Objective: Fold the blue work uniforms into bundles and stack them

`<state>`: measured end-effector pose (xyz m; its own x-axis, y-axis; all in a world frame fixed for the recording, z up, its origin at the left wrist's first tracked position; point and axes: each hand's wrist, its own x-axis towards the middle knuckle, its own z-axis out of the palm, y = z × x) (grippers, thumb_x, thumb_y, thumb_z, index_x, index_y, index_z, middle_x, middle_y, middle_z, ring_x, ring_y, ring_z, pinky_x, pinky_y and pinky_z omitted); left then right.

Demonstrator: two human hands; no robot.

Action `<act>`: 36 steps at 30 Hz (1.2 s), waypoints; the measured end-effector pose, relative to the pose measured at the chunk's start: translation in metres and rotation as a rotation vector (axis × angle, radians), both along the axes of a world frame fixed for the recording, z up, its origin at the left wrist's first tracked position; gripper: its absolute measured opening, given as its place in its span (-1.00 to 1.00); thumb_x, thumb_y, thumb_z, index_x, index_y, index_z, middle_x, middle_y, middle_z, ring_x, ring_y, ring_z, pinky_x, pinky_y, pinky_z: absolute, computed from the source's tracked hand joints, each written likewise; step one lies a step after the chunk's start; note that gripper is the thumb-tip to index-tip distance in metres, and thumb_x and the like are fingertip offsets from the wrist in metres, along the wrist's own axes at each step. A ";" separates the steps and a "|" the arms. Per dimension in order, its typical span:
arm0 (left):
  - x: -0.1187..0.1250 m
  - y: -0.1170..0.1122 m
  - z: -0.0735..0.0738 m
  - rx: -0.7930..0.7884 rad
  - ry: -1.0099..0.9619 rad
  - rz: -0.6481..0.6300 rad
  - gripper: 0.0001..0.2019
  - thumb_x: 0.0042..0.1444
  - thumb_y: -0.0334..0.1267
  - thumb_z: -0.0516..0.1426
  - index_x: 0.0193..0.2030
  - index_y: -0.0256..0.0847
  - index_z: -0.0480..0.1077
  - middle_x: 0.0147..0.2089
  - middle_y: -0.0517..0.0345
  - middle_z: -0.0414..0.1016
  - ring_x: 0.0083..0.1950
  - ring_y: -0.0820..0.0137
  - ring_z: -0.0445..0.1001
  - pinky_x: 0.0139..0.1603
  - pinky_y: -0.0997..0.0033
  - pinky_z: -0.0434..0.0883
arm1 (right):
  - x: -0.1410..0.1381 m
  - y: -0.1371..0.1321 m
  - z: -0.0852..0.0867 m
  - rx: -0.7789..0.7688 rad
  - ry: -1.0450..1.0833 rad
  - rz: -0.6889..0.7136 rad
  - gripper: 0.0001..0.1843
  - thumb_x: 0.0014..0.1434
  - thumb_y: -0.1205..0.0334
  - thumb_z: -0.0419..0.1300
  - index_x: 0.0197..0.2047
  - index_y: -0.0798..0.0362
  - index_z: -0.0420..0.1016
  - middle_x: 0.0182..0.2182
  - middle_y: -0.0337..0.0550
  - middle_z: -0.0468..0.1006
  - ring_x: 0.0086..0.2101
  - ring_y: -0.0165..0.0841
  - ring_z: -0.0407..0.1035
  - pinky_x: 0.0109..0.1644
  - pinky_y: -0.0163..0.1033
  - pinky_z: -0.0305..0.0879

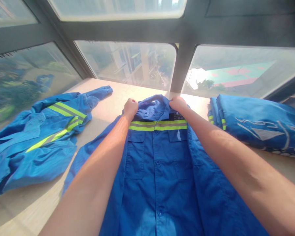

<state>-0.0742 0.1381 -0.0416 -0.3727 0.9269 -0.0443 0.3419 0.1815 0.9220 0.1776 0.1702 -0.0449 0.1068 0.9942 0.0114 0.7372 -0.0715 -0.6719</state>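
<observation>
L hand (130,107) clenched on blue work shirt (157,164) at collar's left, ~11 o'clock. R hand (177,103) gripping collar's right, ~1 o'clock. Shirt lies flat, front up, buttoned, mid table (98,118), hem toward 6. Chest pockets (135,157) under hi-vis stripe (157,125): flaps down, contents can't tell. Crumpled jacket (39,144) at 9, bare strip betw. it & shirt. Folded stack (258,126) at 3, near shirt's shoulder. Table's far edge meets windows (127,62) at 12; bare top at 11.

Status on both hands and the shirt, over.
Left hand and right hand shut on collar ends of blue button-front work shirt, spread flat. Crumpled blue jacket left, folded blue garments right; neither covers it.
</observation>
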 end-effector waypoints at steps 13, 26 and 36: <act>0.021 0.014 0.016 -0.003 0.895 -0.294 -0.82 0.17 -0.29 0.10 -0.15 -0.22 0.48 -0.09 -0.14 0.49 0.10 -0.01 0.40 0.17 0.01 0.28 | -0.024 0.048 -0.012 0.123 -0.271 0.220 -0.53 0.30 0.18 0.11 0.20 0.21 0.42 0.07 0.15 0.51 0.09 -0.08 0.36 0.18 -0.06 0.26; 0.021 0.033 0.023 -0.150 1.012 -0.151 -0.60 0.27 -0.09 -0.07 0.01 -0.21 0.49 0.05 -0.16 0.53 0.06 0.05 0.47 0.06 0.10 0.39 | -0.009 0.031 0.026 0.147 -0.444 0.226 -0.65 0.32 0.11 0.11 0.06 0.04 0.57 0.01 0.03 0.57 0.04 -0.11 0.40 0.15 -0.04 0.32; 0.018 -0.045 0.047 0.072 0.979 -0.765 -0.59 0.14 -0.31 0.08 0.14 -0.10 0.46 -0.17 0.14 0.56 -0.11 0.31 0.53 0.01 0.37 0.41 | -0.003 -0.033 0.051 -0.140 -0.359 0.424 -0.51 0.28 0.14 0.14 0.24 0.13 0.37 -0.20 0.00 0.64 -0.22 -0.23 0.52 -0.10 -0.20 0.41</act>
